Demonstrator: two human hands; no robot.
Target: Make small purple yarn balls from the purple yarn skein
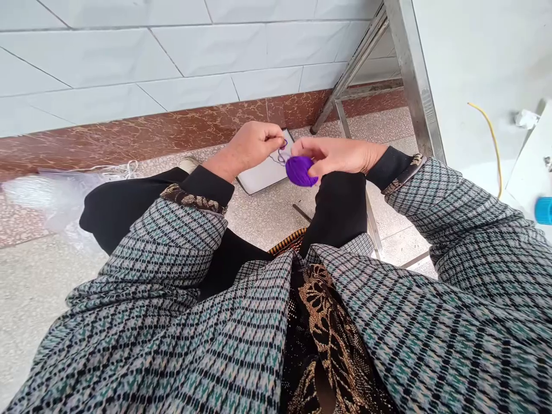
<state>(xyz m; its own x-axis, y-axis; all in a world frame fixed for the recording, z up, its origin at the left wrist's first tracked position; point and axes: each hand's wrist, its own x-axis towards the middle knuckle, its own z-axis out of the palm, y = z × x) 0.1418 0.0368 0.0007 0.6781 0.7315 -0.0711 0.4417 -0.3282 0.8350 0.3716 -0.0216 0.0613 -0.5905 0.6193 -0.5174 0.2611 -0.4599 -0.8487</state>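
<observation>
A ball of purple yarn point(301, 171) is in my right hand point(338, 155), held between thumb and fingers above my knee. To its left, my left hand point(254, 146) pinches a strand of the same yarn point(282, 154), its fingers closed. The strand hangs in loose loops between the two hands. Below them on the floor lies a flat white board point(263, 175) with a dark edge, partly hidden by my hands and the yarn.
A metal table frame point(414, 75) with slanting legs stands at the right. On the white surface beside it are a yellow cord point(494, 144) and a blue cap point(544, 210). Clear plastic with white cord point(34, 192) lies on the floor at the left. A tiled wall point(207, 52) rises ahead.
</observation>
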